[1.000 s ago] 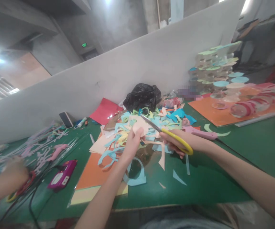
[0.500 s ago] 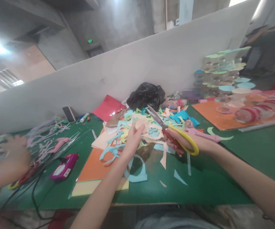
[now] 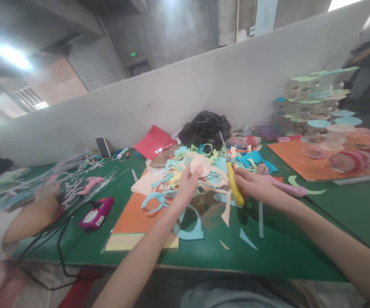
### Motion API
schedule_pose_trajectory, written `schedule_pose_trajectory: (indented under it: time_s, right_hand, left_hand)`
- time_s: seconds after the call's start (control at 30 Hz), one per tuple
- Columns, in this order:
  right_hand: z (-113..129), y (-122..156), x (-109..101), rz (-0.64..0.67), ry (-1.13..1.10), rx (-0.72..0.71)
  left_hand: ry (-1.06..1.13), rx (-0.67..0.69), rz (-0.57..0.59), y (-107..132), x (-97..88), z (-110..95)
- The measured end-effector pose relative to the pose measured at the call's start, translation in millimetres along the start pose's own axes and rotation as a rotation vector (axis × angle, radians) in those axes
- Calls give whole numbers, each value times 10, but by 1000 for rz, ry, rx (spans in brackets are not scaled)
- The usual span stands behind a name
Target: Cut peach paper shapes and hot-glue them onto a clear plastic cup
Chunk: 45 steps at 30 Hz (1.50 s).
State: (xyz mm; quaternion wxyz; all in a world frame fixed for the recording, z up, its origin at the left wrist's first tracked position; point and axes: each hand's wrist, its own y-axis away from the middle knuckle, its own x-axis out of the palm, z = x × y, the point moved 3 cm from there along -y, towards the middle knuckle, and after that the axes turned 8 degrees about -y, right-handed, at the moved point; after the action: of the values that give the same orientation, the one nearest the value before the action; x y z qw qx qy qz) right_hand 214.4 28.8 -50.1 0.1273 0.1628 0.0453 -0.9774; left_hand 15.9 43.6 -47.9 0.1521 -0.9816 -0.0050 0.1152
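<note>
In the head view, my left hand (image 3: 191, 179) pinches a pale peach paper piece (image 3: 202, 164) with a rounded outline. My right hand (image 3: 245, 182) grips yellow-and-red-handled scissors (image 3: 234, 179); their blades point up and away, beside the paper and apart from it. Under both hands spreads a heap of cut paper scraps (image 3: 175, 167) in blue, peach, yellow and green. A ring-shaped blue offcut (image 3: 189, 234) lies below my left wrist. Just right of my right hand is a pink glue gun (image 3: 287, 187) with a black cord.
A black plastic bag (image 3: 204, 128) stands behind the scraps. Orange sheets (image 3: 133, 214) lie left, near a purple device (image 3: 97, 214) with cables. Another person's arm (image 3: 32, 216) reaches in at far left. Plastic bottles with paper discs (image 3: 319, 96) stack up at back right.
My right hand has turned the scissors, so the handles now show edge-on and the blades stand steeper. The paper stays in my left hand. The view has shifted left.
</note>
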Motion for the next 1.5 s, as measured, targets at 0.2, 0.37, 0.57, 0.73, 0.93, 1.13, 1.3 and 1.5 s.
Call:
schedule_pose_trajectory:
  time_s: [0.2,0.37,0.57,0.73,0.93,1.13,1.3,1.5]
  right_hand:
    - [-91,6,170,75,119,47]
    - [-127,-14,253,-27,328,-54]
    - [-164,-30,243,-115,429,-49]
    - [-72,3,234,-109,462,-60]
    - [64,63,204,-163,582,-194]
    - [76,68,168,-90,216,-198]
    - [100,93,164,-16,102,-217]
    - [123,102,163,32,94,-257]
  left_hand:
    - [-84,116,15,80,5,-86]
    - [-173,145,84,109,47,-119]
    - [-343,159,40,124,36,-150]
    - [-514,168,48,146,47,-113]
    - [-573,243,80,178,84,-102]
    - [-515,138,77,176,104,-128]
    - [-441,120,100,174,126,-136]
    - [-346,104,102,166,145,-138]
